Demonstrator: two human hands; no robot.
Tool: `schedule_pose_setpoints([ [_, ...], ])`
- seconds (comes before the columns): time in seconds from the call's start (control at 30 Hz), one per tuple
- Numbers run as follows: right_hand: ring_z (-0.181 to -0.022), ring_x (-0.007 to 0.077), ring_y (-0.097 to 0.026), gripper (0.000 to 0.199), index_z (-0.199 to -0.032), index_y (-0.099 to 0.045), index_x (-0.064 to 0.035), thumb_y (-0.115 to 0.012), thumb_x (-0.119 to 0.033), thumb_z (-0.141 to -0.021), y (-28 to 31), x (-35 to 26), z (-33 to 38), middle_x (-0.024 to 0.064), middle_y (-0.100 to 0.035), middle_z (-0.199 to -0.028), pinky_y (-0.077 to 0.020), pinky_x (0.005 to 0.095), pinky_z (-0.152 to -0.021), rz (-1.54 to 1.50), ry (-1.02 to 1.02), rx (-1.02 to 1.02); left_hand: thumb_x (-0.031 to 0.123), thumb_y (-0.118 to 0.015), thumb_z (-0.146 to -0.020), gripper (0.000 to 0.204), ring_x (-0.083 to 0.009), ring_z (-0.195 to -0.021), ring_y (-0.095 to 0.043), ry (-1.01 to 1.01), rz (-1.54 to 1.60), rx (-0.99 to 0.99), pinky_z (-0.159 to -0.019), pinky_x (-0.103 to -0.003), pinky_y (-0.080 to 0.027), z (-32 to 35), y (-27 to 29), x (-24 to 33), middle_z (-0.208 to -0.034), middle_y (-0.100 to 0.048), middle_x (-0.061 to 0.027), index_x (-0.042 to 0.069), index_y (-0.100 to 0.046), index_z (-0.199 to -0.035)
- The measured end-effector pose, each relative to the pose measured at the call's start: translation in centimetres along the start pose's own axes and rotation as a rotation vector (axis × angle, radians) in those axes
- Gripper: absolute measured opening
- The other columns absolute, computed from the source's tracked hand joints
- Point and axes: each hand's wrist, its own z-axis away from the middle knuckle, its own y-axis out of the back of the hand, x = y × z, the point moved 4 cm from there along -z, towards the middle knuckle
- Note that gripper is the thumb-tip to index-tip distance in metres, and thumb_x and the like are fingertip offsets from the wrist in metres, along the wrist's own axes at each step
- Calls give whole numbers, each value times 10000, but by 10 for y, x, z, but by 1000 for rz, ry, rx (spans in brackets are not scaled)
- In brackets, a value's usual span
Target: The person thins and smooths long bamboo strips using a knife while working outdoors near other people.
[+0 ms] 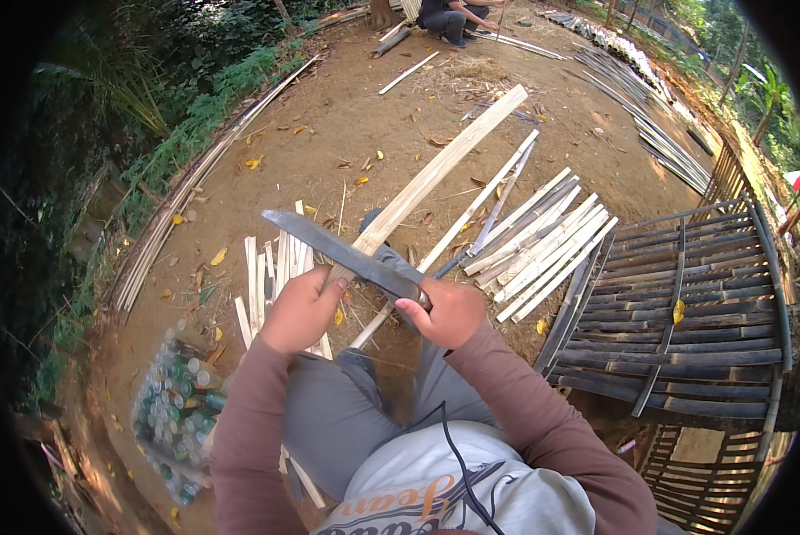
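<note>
A machete (342, 254) with a broad dark blade lies slantwise before me, its tip toward the upper left. My right hand (449, 312) is wrapped round its handle. My left hand (305, 310) grips the near end of a long, pale split bamboo slat (444, 169), which points away to the upper right. The blade crosses over the slat just beyond my left fingers; whether its edge bites into the slat cannot be made out. Under my hands, between my legs, a thinner pale strip (475, 205) slants along the ground.
Cut slats lie in piles at right (542, 250) and left (262, 276). A bamboo rack (667, 312) stands to my right, a heap of glass bottles (177, 401) to my left. Long strips (204, 178) edge the greenery. Another person (453, 20) crouches at the far end.
</note>
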Motion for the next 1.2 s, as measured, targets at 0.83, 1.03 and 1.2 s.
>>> schedule_pose_setpoints([
  [0.83, -562, 364, -613, 552, -776, -648, -84, -616, -599, -971, 20, 23, -30, 128, -587, -602, -475, 455, -545, 119, 118, 128, 237, -577, -1041, 268, -296, -655, -597, -56, -24, 65, -649, -411, -470, 23, 4, 10, -704, -596, -165, -3, -628, -935],
  [1.03, -617, 374, -662, 603, -793, -657, -57, -551, -611, -1006, 45, 72, -42, 147, -641, -647, -507, 466, -572, 102, -176, 146, 237, -578, -1047, 256, -268, -632, -547, -23, 12, 14, -642, -404, -464, 30, 6, 6, -690, -584, -147, 5, -647, -965],
  [1.2, -716, 378, -683, 650, -828, -686, -47, -489, -633, -1028, 51, 137, -57, 169, -671, -721, -518, 495, -660, 149, -370, 26, 238, -575, -1053, 262, -235, -638, -510, 74, -13, -49, -638, -393, -454, 37, 11, -5, -696, -564, -138, -1, -637, -964],
])
